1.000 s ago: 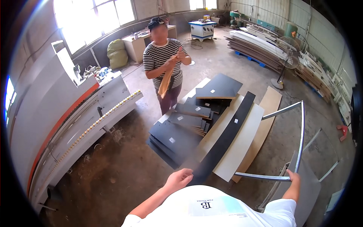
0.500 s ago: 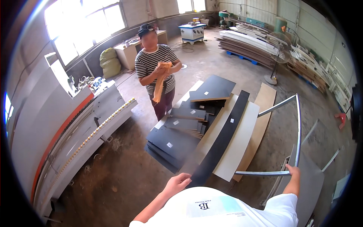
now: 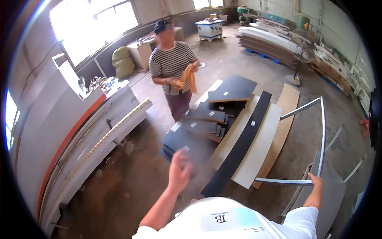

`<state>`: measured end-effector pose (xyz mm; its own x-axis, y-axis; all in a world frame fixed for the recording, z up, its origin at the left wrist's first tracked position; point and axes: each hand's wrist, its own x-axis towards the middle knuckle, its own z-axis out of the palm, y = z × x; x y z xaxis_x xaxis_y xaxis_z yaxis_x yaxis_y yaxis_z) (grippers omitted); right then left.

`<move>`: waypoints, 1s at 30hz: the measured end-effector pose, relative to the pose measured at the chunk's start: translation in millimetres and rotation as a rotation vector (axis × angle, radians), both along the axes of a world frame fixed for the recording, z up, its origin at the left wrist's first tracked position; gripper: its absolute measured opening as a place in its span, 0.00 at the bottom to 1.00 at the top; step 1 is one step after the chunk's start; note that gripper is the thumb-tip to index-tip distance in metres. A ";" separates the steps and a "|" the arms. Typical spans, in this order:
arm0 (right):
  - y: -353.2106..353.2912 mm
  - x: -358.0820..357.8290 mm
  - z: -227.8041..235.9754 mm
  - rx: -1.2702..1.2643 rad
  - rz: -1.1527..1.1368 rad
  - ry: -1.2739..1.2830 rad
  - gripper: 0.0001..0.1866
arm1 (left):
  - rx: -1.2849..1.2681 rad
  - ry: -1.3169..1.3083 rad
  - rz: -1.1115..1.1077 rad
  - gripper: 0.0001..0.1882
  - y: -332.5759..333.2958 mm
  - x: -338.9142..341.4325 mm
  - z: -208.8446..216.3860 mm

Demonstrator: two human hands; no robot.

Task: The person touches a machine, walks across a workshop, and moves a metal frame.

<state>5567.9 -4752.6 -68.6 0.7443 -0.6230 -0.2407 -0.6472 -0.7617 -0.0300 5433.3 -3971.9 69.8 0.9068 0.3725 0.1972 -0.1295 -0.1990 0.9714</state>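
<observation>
My right hand is wrapped round the corner of a metal frame, a rail of square tube beside the boards. My left hand is raised in front of the near end of a stack of dark grey panels. Motion smears its fingers, so their grip is unclear. Right of the stack lie a long black board, a white board and a light brown board. Small white labels sit on several panels.
Across the stack stands a person in a striped shirt, holding an orange cloth. A long grey machine fills the left side. Behind are a floor fan, piled boards on blue pallets and a white-blue machine.
My left hand has risen and moved left, away from the black board's near end. My right hand stays on the frame. The person opposite has turned and shifted the cloth.
</observation>
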 end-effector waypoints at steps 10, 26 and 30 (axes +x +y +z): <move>18.4 -1.6 17.1 -0.009 -0.005 0.003 0.51 | 0.110 0.173 -0.298 0.11 -22.3 -19.3 -47.5; 52.8 0.4 43.2 0.005 -0.030 0.060 0.44 | -0.074 0.635 -0.526 0.18 -31.5 -30.1 -59.2; 68.4 -2.2 57.2 0.044 -0.016 0.078 0.49 | -0.090 0.612 -0.516 0.16 -32.3 -30.4 -58.2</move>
